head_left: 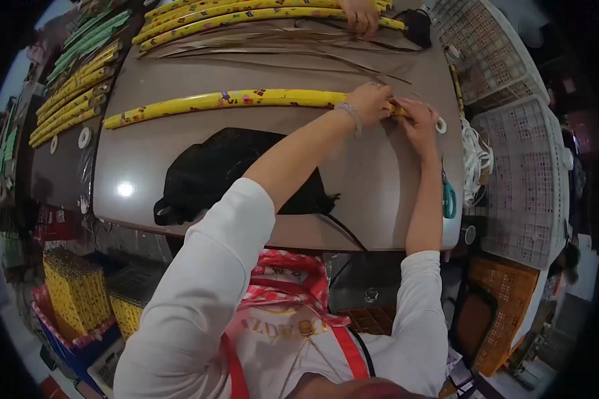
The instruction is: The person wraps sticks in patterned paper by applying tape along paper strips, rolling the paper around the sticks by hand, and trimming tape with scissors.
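Note:
A long yellow tube with a colourful printed pattern [226, 100] lies across the table. At its right end, my left hand [371, 103] is closed around it, a bracelet on the wrist. My right hand [418, 123] pinches the very tip, its fingers bent close to the left ones. Both hands partly hide that end of the tube. A roll of white tape [440, 125] sits just beside my right hand. Below the tube, under my left forearm, is a crumpled black cloth or bag [213, 166].
Green-handled scissors [450, 201] lie at the table's right edge. Another person's hand [361, 16] touches yellow tubes [246, 23] at the back, near thin brown strips [259, 48]. More tubes [73, 106] lie left. Plastic crates [522, 173] stand right; yellow patterned stacks [76, 292] sit lower left.

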The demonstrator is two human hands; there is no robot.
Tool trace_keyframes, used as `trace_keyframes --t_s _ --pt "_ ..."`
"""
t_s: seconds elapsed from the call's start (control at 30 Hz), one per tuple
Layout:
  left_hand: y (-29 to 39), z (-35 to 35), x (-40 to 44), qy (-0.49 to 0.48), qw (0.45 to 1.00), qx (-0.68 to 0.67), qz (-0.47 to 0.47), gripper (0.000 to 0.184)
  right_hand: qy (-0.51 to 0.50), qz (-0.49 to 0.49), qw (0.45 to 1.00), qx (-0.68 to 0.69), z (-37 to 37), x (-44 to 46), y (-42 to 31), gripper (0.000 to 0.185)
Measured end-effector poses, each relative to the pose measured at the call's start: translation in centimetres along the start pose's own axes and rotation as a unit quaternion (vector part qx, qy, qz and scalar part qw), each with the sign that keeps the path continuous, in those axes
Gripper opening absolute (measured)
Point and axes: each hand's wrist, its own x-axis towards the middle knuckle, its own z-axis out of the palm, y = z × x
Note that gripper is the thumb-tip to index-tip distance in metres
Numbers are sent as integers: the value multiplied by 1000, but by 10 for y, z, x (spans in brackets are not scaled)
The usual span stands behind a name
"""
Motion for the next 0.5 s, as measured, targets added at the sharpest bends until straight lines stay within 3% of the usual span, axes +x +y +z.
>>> trace_keyframes --t_s 0.03,0.07,0.17,0.2,0.27,0.33,0.37,0.43,0.47,0.5 --pt "2 5 4 -66 996 54 -2 35 -4 1 1000 -2 -1 0 2 36" --pt "2 4 0 -67 996 58 -4 35 -7 5 1000 -6 -1 -1 2 35" --pt "9 0 -26 14 977 181 109 41 -15 20 1000 -14 -1 -3 -3 34" --pt "8 -11 -33 11 977 183 106 41 -19 27 999 -23 -3 -1 -7 33" --pt "4 -42 -47 -114 969 173 134 41 -25 32 999 0 -5 0 -12 33" --pt "8 -102 -69 -201 972 120 2 42 -27 34 999 -3 -3 0 -8 33" --pt "-21 -118 -86 -102 988 106 50 38 -25 36 999 -2 -2 1 -9 33" --pt "-46 -167 -120 -63 989 67 -119 36 -39 45 998 -1 -4 0 -10 32" --pt "-87 -182 -141 44 994 95 -44 43 -38 50 998 -6 -5 -1 -10 32" --pt "-98 -205 -162 63 979 188 -43 46 -48 52 997 -8 -5 0 -11 32"
